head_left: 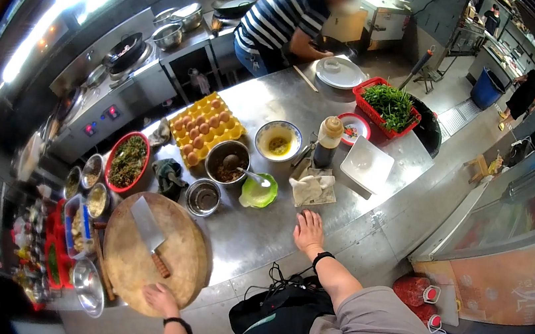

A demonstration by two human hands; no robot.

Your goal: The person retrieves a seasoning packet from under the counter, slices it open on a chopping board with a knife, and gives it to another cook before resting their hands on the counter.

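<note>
My left hand rests on the near edge of a round wooden chopping board, holding nothing. A cleaver with a wooden handle lies flat on that board, its handle just above my left hand. My right hand lies with fingers spread on the front edge of the steel table, nearest to a folded cloth. Around it stand a green bowl, a steel pot of brown mince with a ladle, and a sauce bottle.
A yellow egg tray, a bowl with beaten egg, a white tray and a red basket of greens occupy the table. A red basin of chopped greens stands at left. A person in a striped shirt bends beyond the table.
</note>
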